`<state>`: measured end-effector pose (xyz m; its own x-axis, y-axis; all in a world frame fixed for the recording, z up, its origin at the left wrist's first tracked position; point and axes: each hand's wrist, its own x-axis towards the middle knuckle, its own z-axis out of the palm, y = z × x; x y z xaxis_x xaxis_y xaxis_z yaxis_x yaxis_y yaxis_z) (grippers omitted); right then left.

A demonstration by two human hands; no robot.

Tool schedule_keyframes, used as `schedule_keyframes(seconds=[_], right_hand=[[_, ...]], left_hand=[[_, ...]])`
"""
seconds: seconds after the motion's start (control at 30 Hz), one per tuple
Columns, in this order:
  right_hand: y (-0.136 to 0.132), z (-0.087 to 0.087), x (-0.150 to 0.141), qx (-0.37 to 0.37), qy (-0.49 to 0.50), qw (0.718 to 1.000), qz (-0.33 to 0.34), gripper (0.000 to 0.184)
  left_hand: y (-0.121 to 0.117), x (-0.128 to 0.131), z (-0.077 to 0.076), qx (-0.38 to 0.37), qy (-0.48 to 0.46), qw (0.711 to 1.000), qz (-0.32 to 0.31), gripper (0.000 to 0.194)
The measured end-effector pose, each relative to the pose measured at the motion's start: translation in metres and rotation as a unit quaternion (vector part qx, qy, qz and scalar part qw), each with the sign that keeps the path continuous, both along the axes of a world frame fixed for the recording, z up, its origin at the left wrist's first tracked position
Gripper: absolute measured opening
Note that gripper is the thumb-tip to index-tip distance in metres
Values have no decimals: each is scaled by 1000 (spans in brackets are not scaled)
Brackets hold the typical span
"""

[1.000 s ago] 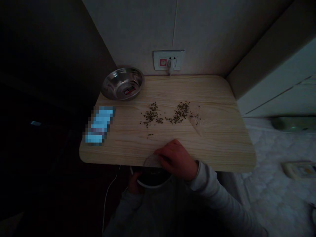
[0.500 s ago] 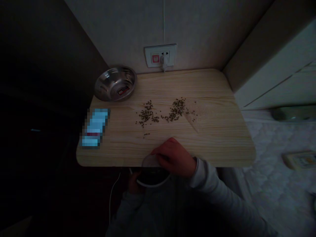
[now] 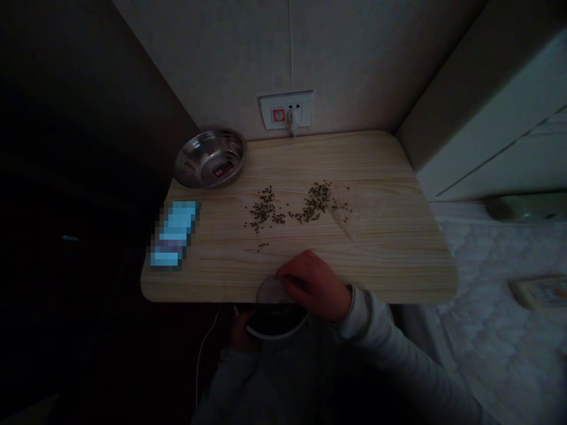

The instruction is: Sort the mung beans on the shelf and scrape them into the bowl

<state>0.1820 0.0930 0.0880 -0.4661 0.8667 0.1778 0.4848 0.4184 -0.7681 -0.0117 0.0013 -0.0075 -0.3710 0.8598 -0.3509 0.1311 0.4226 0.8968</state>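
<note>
My right hand (image 3: 313,283) rests at the near edge of the light wooden table (image 3: 398,248), fingers curled onto a small pale round thing (image 3: 269,290) that lies at the edge. Just below the table edge my left hand (image 3: 241,336) holds a white-rimmed dark bowl (image 3: 274,323); only part of that hand shows. Small dark seeds (image 3: 292,206) lie scattered in two clusters at the middle of the table, apart from both hands.
A steel bowl (image 3: 210,158) stands at the table's far left corner. A blurred blue phone-like item (image 3: 173,234) lies near the left edge. A wall socket (image 3: 286,110) has a plug in it; a white cable (image 3: 206,348) hangs below. Bedding lies to the right.
The view has shifted slightly; my hands, the bowl and the pale round thing stay at the table's near edge.
</note>
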Motion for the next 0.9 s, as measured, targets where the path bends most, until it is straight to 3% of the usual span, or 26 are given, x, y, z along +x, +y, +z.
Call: schedule_keyframes(seconds=[0.3,0.53,0.73,0.9], right_hand=[[-1,0,2,-17,63,997,-49,20],[1,-1,5,-92,144,978,-116,20],[28,4,14,-137,143,974,-111,17],[58,-3,10,-128,169,965,-158,23]], left_hand=[[-1,8,-1,29,13,997,72,8],[5,13,15,21,-15,998,52,8],[16,20,26,-6,-103,990,92,11],[16,22,30,-4,-123,987,104,20]])
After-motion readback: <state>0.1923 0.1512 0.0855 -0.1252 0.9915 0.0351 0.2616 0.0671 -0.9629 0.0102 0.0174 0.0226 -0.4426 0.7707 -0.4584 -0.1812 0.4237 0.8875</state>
